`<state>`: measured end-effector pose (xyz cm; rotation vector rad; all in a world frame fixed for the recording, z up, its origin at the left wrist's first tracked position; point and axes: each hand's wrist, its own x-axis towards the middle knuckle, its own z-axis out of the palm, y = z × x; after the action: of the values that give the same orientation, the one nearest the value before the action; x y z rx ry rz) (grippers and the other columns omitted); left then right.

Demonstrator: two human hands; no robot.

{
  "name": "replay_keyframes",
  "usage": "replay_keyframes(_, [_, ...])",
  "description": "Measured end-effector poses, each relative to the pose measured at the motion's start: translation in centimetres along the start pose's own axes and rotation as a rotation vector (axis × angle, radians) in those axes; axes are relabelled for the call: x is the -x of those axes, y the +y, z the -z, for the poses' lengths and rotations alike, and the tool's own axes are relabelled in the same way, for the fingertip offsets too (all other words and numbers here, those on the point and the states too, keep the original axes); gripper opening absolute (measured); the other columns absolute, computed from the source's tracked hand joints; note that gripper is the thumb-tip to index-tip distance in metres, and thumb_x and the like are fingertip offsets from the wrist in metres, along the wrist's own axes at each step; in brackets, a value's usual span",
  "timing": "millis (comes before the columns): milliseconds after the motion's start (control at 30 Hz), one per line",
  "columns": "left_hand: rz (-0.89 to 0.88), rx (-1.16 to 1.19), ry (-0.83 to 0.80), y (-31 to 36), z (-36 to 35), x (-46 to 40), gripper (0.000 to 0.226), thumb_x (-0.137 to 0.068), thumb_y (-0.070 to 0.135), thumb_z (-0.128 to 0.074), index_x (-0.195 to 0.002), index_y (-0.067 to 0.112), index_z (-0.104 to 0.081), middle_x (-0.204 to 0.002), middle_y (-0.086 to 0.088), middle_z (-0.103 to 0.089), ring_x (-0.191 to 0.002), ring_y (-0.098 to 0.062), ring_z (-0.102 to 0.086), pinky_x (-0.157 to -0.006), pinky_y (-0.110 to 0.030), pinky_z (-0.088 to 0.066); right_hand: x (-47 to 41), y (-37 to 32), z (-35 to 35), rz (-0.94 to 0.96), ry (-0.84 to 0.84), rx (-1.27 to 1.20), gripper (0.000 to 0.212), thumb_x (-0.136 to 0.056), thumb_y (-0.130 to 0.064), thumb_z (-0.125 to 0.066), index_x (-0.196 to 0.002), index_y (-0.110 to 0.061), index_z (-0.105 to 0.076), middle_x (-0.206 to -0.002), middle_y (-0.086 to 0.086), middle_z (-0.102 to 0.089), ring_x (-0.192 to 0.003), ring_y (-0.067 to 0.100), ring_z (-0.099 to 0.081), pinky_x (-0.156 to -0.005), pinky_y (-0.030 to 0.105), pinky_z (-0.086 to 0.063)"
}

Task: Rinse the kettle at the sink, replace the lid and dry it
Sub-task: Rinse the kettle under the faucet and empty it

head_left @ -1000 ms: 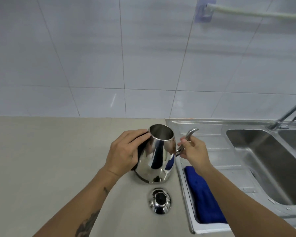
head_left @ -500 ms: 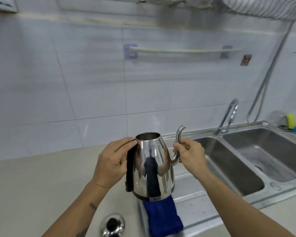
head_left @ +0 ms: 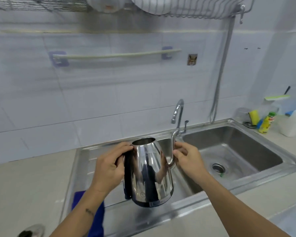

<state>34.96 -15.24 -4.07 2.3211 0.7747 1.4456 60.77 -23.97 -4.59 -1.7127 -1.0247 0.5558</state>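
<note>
Far left, the lid [head_left: 32,232] now sits behind on the counter, with the cloth [head_left: 88,218] beside it. My left hand [head_left: 109,168] is closed round the handle and my right hand [head_left: 186,158] pinches the spout, so the kettle [head_left: 150,171], which stood on the counter a second ago, hangs lidless over the sink [head_left: 237,151], short of the tap [head_left: 178,112]. I judge rinsing comes next.

Bright even light, motion blur throughout, glare on steel kettle [head_left: 150,171], wide-angle bending at edges
</note>
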Motion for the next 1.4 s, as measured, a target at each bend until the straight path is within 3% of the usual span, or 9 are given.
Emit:
replay_keyframes(167, [0.018,-0.01,-0.053,1.4,-5.6,-1.4,0.048,-0.083,-0.018,-0.058,-0.112,0.016,-0.075,-0.118,0.009,-0.071,-0.115,-0.002,-0.064,-0.102,-0.026,-0.051,-3.2,2.8,5.0,-0.079,-0.013,0.04,0.033,-0.091,-0.014,-0.064,-0.109,-0.04,-0.071,-0.086,-0.003,-0.078,-0.087,0.021,-0.075,-0.085,0.051,-0.061])
replay_keyframes(300, [0.018,-0.003,-0.093,0.6,-9.5,-2.3,0.043,-0.084,-0.011,-0.056,-0.11,0.017,-0.075,-0.119,0.019,-0.067,-0.115,0.009,-0.06,-0.101,-0.017,-0.047,-6.2,4.6,8.0,-0.133,-0.059,0.138,0.037,-0.092,-0.012,-0.063,-0.128,-0.02,-0.064,-0.089,0.005,-0.076,-0.088,0.027,-0.072,-0.086,0.051,-0.06])
replay_keyframes(533, [0.142,0.007,-0.107,-2.7,-15.2,-4.5,0.045,-0.085,-0.009,-0.058,-0.109,0.024,-0.076,-0.116,0.018,-0.069,-0.113,0.0,-0.063,-0.102,-0.025,-0.05,-13.0,6.6,11.4,-0.181,-0.064,0.312,0.046,-0.087,-0.024,-0.065,-0.133,-0.023,-0.061,-0.092,-0.005,-0.072,-0.092,0.022,-0.066,-0.092,0.049,-0.058])
replay_keyframes(700, [0.205,-0.024,-0.139,-5.0,-17.8,-6.3,0.046,-0.084,-0.011,-0.06,-0.107,0.026,-0.077,-0.115,0.018,-0.07,-0.111,0.001,-0.063,-0.102,-0.028,-0.051,-18.5,6.1,11.6,-0.204,-0.117,0.351,0.051,-0.093,-0.02,-0.063,-0.143,-0.018,-0.052,-0.121,0.005,-0.067,-0.109,0.026,-0.064,-0.091,0.035,-0.051])
replay_keyframes(767, [0.235,-0.032,-0.156,-5.4,-18.7,-6.7,0.046,-0.085,-0.01,-0.061,-0.107,0.027,-0.077,-0.115,0.023,-0.068,-0.112,0.008,-0.06,-0.103,-0.024,-0.049,-21.1,6.2,11.1,-0.232,-0.185,0.398,0.056,-0.094,-0.016,-0.061,-0.148,-0.015,-0.046,-0.13,0.008,-0.062,-0.116,0.025,-0.059,-0.091,0.03,-0.045])
replay_keyframes(900, [0.261,-0.034,-0.171,-6.0,-20.7,-7.5,0.046,-0.084,-0.013,-0.06,-0.105,0.023,-0.077,-0.114,0.031,-0.063,-0.111,0.016,-0.056,-0.099,-0.008,-0.042,-26.5,7.1,9.9,-0.21,-0.314,0.515,0.06,-0.096,-0.005,-0.048,-0.154,-0.008,-0.034,-0.155,0.017,-0.044,-0.142,0.03,-0.044,-0.112,0.035,-0.036])
replay_keyframes(1100, [0.339,-0.063,-0.149,-5.7,-22.7,-8.0,0.045,-0.084,-0.016,-0.059,-0.103,0.02,-0.077,-0.113,0.029,-0.066,-0.111,0.004,-0.062,-0.097,-0.012,-0.047,-32.8,8.7,8.4,-0.12,-0.405,0.617,0.06,-0.099,-0.005,-0.04,-0.157,-0.005,-0.027,-0.166,0.013,-0.026,-0.153,0.028,-0.025,-0.122,0.034,-0.02])
replay_keyframes(1267, [0.408,-0.087,-0.119,-5.0,-23.5,-8.3,0.046,-0.083,-0.019,-0.059,-0.102,0.018,-0.078,-0.114,0.037,-0.063,-0.112,0.007,-0.061,-0.096,-0.006,-0.042,-35.2,10.0,7.5,-0.126,-0.413,0.602,0.044,-0.1,-0.007,-0.041,-0.141,0.006,-0.048,-0.15,0.021,-0.049,-0.138,0.039,-0.043,-0.111,0.04,-0.033])
replay_keyframes(1400, [0.438,-0.092,-0.103,-4.7,-23.6,-8.1,0.048,-0.082,-0.019,-0.059,-0.103,0.02,-0.077,-0.114,0.034,-0.064,-0.111,0.005,-0.063,-0.097,-0.01,-0.045,-34.6,11.3,7.3,-0.08,-0.363,0.555,0.035,-0.088,-0.006,-0.05,-0.116,-0.003,-0.07,-0.125,0.017,-0.07,-0.118,0.039,-0.06,-0.096,0.039,-0.047])
